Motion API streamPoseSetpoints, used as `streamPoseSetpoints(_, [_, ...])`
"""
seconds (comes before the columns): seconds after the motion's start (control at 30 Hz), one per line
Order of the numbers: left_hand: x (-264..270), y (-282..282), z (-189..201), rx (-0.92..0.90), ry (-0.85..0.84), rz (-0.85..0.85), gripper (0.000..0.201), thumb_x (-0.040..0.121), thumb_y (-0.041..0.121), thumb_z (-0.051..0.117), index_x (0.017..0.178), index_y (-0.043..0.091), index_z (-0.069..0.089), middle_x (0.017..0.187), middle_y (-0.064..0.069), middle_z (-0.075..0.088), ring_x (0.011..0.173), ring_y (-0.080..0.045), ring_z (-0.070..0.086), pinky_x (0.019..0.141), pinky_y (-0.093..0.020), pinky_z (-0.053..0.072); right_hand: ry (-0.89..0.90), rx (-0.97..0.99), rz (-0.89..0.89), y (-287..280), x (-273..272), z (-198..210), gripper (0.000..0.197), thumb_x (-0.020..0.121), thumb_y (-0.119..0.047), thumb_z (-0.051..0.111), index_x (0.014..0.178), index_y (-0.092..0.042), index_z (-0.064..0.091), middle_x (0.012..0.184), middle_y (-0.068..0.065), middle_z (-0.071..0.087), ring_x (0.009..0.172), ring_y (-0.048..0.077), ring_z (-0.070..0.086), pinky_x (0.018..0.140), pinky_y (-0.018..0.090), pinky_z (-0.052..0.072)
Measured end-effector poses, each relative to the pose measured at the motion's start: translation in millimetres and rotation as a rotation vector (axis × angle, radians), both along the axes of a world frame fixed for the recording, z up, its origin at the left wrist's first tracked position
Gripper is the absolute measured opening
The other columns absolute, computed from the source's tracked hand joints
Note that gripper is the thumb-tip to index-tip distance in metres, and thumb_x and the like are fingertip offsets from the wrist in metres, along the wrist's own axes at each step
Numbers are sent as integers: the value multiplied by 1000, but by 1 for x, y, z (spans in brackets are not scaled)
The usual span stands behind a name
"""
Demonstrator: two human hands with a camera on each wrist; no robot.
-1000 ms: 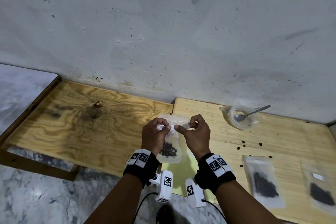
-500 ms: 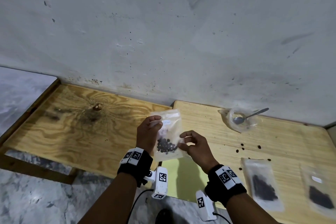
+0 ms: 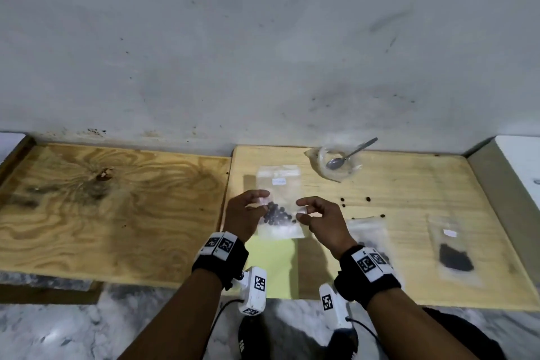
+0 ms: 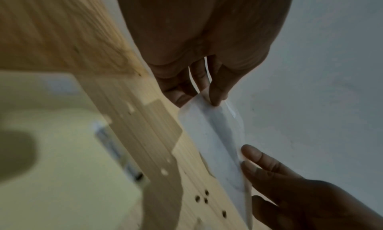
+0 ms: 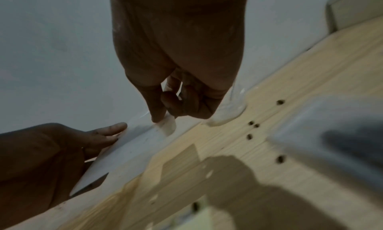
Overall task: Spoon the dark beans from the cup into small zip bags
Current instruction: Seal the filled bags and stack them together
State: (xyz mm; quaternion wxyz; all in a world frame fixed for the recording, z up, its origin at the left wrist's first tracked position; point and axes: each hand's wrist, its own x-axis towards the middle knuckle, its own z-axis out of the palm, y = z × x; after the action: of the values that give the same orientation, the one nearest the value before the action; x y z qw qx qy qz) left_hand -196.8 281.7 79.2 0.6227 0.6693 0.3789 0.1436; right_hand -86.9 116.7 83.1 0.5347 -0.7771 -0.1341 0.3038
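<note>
Held up between both hands above the light wooden bench [image 3: 409,184], the small zip bag [image 3: 279,184] stands roughly upright with a cluster of dark beans [image 3: 276,215] gathered in its lower half and a small white label near its top. At the bag's left edge, the left hand [image 3: 244,215] pinches the plastic between thumb and fingers [image 4: 215,92], as the left wrist view shows. On the bag's right edge, the right hand [image 3: 323,221] likewise nips the film between thumb and fingertips, its other fingers curled in, plain in the right wrist view.

Beyond the bag to the far right, a clear plastic cup [image 3: 336,166] lies by the wall with a metal spoon [image 3: 350,153] resting in it, handle pointing up and right. Loose beans [image 3: 368,199] are scattered on the bench between the cup and the right hand. Near right, a filled zip bag [image 3: 366,228] lies flat, partly hidden by the right wrist, and farther right a second filled zip bag [image 3: 454,248] lies flat with a dark heap at its near end. A pale yellow-green sheet [image 3: 274,266] lies on the bench below the hands. To the left sits a darker-grained plywood board [image 3: 117,207], and a grey stained wall [image 3: 263,52] rises behind everything.
</note>
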Motion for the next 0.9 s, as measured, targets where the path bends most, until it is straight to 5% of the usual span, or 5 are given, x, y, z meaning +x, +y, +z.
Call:
streamPoseSetpoints(0.1, [48, -50, -6, -17, 62, -103, 33, 74, -8, 70, 87, 22, 75, 82, 3, 67, 76, -16, 61, 71, -37, 54, 7, -48, -64, -60, 32, -6, 23, 80, 3, 74, 97, -13, 74, 72, -4, 56, 66, 11, 53, 61, 18, 43])
streamPoseSetpoints(0.27, [132, -163, -20, -288, 177, -247, 16, 84, -5, 65, 96, 3, 72, 79, -9, 67, 50, -8, 60, 48, -18, 46, 4, -196, -181, -181, 87, -17, 19, 79, -5, 78, 94, -15, 75, 78, -1, 62, 74, 14, 58, 70, 24, 45])
streamPoseSetpoints(0.57, [227, -341, -59, -250, 323, -400, 33, 80, 13, 74, 113, 17, 68, 122, -3, 64, 106, -25, 65, 87, -38, 56, -50, -532, -254, -339, 156, -38, 39, 75, -27, 83, 111, -22, 70, 107, 1, 67, 94, 19, 64, 81, 28, 48])
streamPoseSetpoints(0.77, [252, -372, -74, -160, 446, -504, 50, 77, 12, 71, 126, 17, 63, 135, -1, 58, 116, -23, 60, 92, -36, 54, -62, -691, -135, -367, 174, -67, 54, 77, -43, 77, 126, -25, 62, 124, 5, 60, 109, 24, 63, 90, 35, 52])
streamPoseSetpoints(0.9, [254, -371, -82, -51, 504, -596, 47, 80, 18, 73, 125, 18, 64, 140, 0, 54, 125, -19, 53, 94, -18, 39, -57, -754, -75, -369, 174, -76, 60, 77, -42, 73, 132, -27, 56, 136, 4, 49, 112, 27, 62, 90, 36, 52])
